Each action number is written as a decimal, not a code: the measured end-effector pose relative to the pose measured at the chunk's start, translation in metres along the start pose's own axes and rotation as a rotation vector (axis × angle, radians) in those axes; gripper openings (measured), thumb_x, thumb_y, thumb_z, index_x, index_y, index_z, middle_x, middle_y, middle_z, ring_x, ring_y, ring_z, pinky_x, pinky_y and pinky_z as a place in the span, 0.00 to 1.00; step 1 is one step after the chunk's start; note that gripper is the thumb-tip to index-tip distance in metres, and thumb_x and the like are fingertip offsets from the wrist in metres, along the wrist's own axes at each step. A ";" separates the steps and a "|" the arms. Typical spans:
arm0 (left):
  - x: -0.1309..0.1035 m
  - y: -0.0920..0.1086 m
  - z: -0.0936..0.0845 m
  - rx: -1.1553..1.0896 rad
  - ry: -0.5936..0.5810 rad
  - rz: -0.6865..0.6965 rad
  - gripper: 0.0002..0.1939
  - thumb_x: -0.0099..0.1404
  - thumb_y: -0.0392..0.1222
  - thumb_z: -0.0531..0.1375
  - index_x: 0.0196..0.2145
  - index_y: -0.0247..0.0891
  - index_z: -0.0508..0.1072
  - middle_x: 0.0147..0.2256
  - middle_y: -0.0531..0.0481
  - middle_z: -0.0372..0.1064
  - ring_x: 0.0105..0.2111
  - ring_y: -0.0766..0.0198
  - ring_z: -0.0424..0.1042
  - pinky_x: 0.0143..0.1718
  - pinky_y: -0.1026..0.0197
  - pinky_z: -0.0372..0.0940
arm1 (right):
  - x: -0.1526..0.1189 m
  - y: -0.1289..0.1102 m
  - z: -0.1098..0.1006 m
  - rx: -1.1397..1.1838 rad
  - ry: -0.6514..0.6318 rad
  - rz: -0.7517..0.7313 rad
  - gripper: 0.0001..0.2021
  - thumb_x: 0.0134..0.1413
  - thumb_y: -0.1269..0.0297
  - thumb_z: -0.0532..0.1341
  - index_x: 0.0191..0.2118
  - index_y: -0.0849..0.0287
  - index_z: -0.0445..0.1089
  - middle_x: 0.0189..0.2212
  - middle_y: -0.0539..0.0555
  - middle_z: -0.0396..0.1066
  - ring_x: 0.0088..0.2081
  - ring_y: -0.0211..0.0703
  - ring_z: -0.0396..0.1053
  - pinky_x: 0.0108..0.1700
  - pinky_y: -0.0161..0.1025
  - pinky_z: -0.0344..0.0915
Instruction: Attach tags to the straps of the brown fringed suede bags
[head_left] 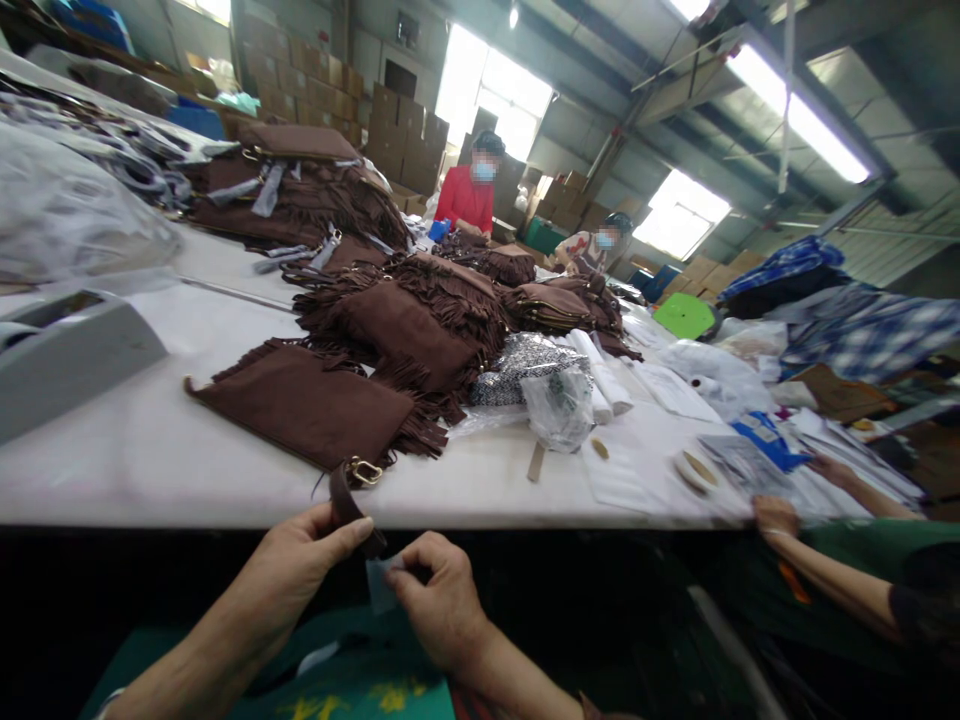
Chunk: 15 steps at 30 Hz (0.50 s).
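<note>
My left hand (319,540) is closed round a brown strap (346,500) with a gold metal buckle (365,473), just off the table's front edge. Close beside it, my right hand (442,595) pinches a small translucent plastic piece (381,585) at the strap's lower end. A brown fringed bag (307,400) lies flat right behind the strap, its corner near the buckle. Whether the strap is joined to that bag I cannot tell. More brown fringed bags (420,330) are heaped farther back.
A grey tape dispenser (82,350) stands at left. Plastic wrap (559,405) and a tape roll (696,470) lie to the right. A co-worker's hands (776,515) work at the far right with a blue packet (772,440). Two masked people (465,195) are across the table (465,490).
</note>
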<state>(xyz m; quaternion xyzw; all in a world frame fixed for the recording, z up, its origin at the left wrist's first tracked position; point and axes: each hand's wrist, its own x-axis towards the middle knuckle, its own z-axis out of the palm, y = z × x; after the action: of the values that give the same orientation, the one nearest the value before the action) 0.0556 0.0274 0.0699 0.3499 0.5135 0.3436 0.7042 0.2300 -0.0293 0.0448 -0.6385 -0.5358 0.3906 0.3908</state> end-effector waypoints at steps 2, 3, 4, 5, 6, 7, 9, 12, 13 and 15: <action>-0.003 0.003 0.001 0.003 -0.008 0.005 0.21 0.52 0.50 0.72 0.40 0.34 0.79 0.34 0.45 0.80 0.40 0.52 0.75 0.43 0.57 0.67 | -0.001 -0.001 0.000 0.008 -0.002 0.034 0.06 0.44 0.77 0.66 0.24 0.59 0.76 0.25 0.48 0.70 0.30 0.37 0.67 0.34 0.33 0.60; -0.004 0.004 0.002 0.004 -0.011 0.004 0.21 0.52 0.49 0.72 0.40 0.34 0.79 0.34 0.45 0.80 0.40 0.52 0.75 0.43 0.57 0.67 | -0.001 -0.002 0.000 0.013 -0.003 0.045 0.06 0.44 0.77 0.66 0.24 0.59 0.76 0.25 0.48 0.70 0.30 0.37 0.66 0.34 0.33 0.60; -0.005 0.004 0.002 0.006 -0.009 0.005 0.21 0.52 0.49 0.72 0.40 0.34 0.79 0.34 0.46 0.80 0.40 0.52 0.76 0.43 0.57 0.67 | -0.001 -0.002 0.000 0.015 -0.004 0.053 0.06 0.44 0.77 0.66 0.24 0.59 0.76 0.25 0.48 0.70 0.30 0.37 0.66 0.34 0.34 0.60; -0.006 0.005 0.002 0.009 -0.005 0.006 0.21 0.52 0.49 0.72 0.41 0.35 0.79 0.34 0.46 0.80 0.40 0.51 0.76 0.43 0.56 0.68 | -0.001 -0.003 0.000 0.017 -0.005 0.058 0.06 0.43 0.77 0.66 0.24 0.59 0.76 0.25 0.48 0.70 0.30 0.38 0.66 0.34 0.34 0.60; -0.006 0.005 0.003 0.014 0.000 0.009 0.22 0.51 0.49 0.72 0.41 0.35 0.79 0.33 0.46 0.79 0.40 0.51 0.76 0.42 0.56 0.68 | -0.001 -0.003 0.000 0.019 -0.007 0.061 0.06 0.43 0.76 0.66 0.24 0.59 0.76 0.25 0.48 0.70 0.30 0.38 0.66 0.34 0.34 0.61; -0.006 0.005 0.003 0.020 0.003 0.011 0.22 0.51 0.50 0.72 0.41 0.35 0.80 0.33 0.46 0.79 0.40 0.50 0.76 0.42 0.56 0.68 | -0.001 -0.003 0.000 0.022 -0.010 0.065 0.05 0.43 0.76 0.66 0.24 0.59 0.76 0.25 0.48 0.70 0.30 0.38 0.66 0.34 0.34 0.61; -0.006 0.004 0.002 0.031 0.005 0.015 0.22 0.50 0.50 0.72 0.40 0.34 0.80 0.33 0.46 0.79 0.40 0.50 0.76 0.42 0.56 0.68 | 0.000 -0.002 0.001 0.032 -0.016 0.073 0.05 0.43 0.76 0.67 0.24 0.59 0.76 0.25 0.48 0.70 0.30 0.38 0.67 0.34 0.34 0.61; -0.005 0.004 0.001 0.039 0.003 0.014 0.22 0.50 0.50 0.72 0.40 0.35 0.80 0.34 0.46 0.80 0.39 0.52 0.76 0.43 0.57 0.68 | -0.001 -0.002 0.001 0.045 -0.024 0.085 0.04 0.43 0.75 0.67 0.24 0.60 0.76 0.26 0.48 0.71 0.30 0.38 0.67 0.34 0.34 0.61; -0.005 0.004 0.001 0.045 0.007 0.017 0.22 0.50 0.50 0.72 0.40 0.35 0.80 0.34 0.46 0.80 0.39 0.52 0.76 0.43 0.57 0.68 | -0.001 -0.002 0.001 0.050 -0.028 0.087 0.03 0.43 0.75 0.67 0.24 0.60 0.76 0.26 0.48 0.70 0.30 0.38 0.67 0.34 0.34 0.61; -0.004 0.003 0.001 0.054 0.018 0.024 0.22 0.50 0.50 0.72 0.40 0.34 0.80 0.35 0.45 0.80 0.39 0.52 0.76 0.42 0.57 0.69 | -0.001 -0.003 0.001 0.062 -0.035 0.090 0.03 0.43 0.74 0.66 0.24 0.61 0.76 0.25 0.49 0.70 0.30 0.38 0.66 0.34 0.34 0.61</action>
<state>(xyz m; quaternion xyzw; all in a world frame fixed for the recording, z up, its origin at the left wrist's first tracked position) 0.0548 0.0253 0.0745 0.3719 0.5247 0.3409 0.6857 0.2283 -0.0298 0.0471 -0.6426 -0.5007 0.4353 0.3831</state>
